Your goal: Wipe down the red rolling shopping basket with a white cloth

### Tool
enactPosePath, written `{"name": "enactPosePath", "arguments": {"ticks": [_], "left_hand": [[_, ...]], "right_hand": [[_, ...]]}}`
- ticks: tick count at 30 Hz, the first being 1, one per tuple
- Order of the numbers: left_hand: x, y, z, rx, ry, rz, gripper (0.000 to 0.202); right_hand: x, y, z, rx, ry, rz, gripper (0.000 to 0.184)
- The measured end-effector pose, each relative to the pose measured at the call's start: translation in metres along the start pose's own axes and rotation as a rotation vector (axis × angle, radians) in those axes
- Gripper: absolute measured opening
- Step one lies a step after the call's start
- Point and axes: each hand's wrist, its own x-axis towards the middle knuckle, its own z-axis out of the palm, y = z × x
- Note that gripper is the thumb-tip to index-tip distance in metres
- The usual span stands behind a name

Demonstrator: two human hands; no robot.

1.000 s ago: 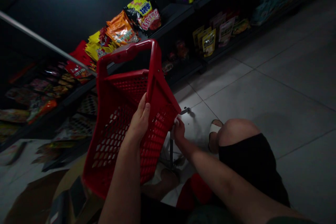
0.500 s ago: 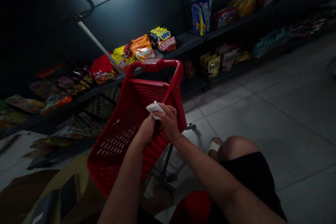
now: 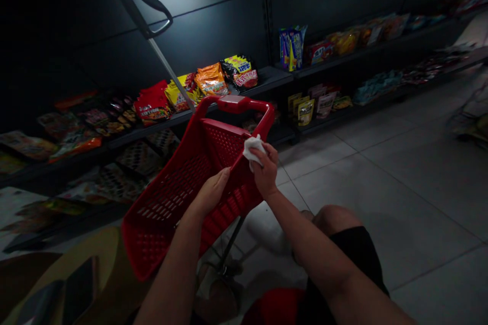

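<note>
A red plastic shopping cart (image 3: 181, 185) with a perforated basket stands tilted in the view before me. My left hand (image 3: 213, 190) is closed over the near side rim of its basket, the fingertips partly hidden. In my right hand (image 3: 266, 167) is a crumpled white cloth (image 3: 253, 148), perhaps a wipe, pinched between thumb and fingers. It presses against the same rim, close to where the red push handle (image 3: 233, 104) rises.
Dark shelves (image 3: 272, 77) behind the cart carry snack bags (image 3: 211, 80). A metal pole with a black loop handle (image 3: 148, 0) rises behind the cart. At lower left, two dark flat objects (image 3: 80, 284) lie on a round yellowish surface (image 3: 104, 246). Grey floor tiles (image 3: 381, 198) extend right.
My right hand has moved the cloth up and right along the rim, toward the push handle. My left hand stays on the rim, now apart from the cloth. The view has shifted slightly.
</note>
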Motion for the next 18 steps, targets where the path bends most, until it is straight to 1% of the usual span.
{"name": "enactPosePath", "arguments": {"ticks": [3, 4, 5, 6, 7, 9, 10, 11, 12, 13, 14, 15, 18], "left_hand": [[-0.001, -0.002, -0.001, 0.016, 0.020, -0.034, 0.065], [-0.001, -0.002, -0.001, 0.017, 0.024, -0.039, 0.066], [-0.002, -0.001, -0.002, 0.014, 0.026, -0.037, 0.066], [-0.002, 0.000, -0.002, 0.009, 0.021, -0.032, 0.066], [-0.003, 0.001, -0.002, 0.001, 0.018, -0.026, 0.066], [-0.004, 0.002, -0.002, -0.016, 0.038, -0.019, 0.064], [-0.004, 0.002, -0.002, -0.020, 0.058, -0.019, 0.063], [-0.005, 0.001, -0.002, -0.021, 0.076, -0.019, 0.062], [-0.005, 0.000, -0.002, -0.018, 0.087, -0.017, 0.061], [-0.005, -0.001, -0.002, -0.010, 0.086, -0.013, 0.060], [-0.005, -0.002, -0.003, 0.003, 0.071, -0.007, 0.060], [-0.005, -0.003, -0.003, 0.020, 0.055, 0.002, 0.060], [-0.005, -0.005, -0.004, 0.075, 0.025, 0.023, 0.062]], "right_hand": [[-0.048, 0.031, -0.006, -0.029, -0.043, 0.129, 0.027], [-0.056, 0.035, -0.010, -0.041, -0.051, 0.166, 0.026], [-0.058, 0.034, -0.012, -0.051, -0.050, 0.190, 0.026], [-0.052, 0.028, -0.014, -0.054, -0.032, 0.197, 0.027], [-0.041, 0.019, -0.015, -0.049, -0.008, 0.180, 0.029], [-0.009, -0.003, -0.010, -0.014, 0.037, 0.083, 0.032], [0.006, -0.012, -0.005, 0.005, 0.024, 0.019, 0.033], [0.018, -0.018, 0.000, 0.019, 0.010, -0.036, 0.034], [0.023, -0.019, 0.004, 0.029, -0.009, -0.071, 0.034], [0.021, -0.015, 0.007, 0.035, -0.030, -0.082, 0.035], [0.011, -0.006, 0.009, 0.038, -0.042, -0.067, 0.036], [-0.004, 0.007, 0.008, 0.039, -0.049, -0.030, 0.038], [-0.066, 0.057, -0.005, 0.018, -0.022, 0.158, 0.044]]}}
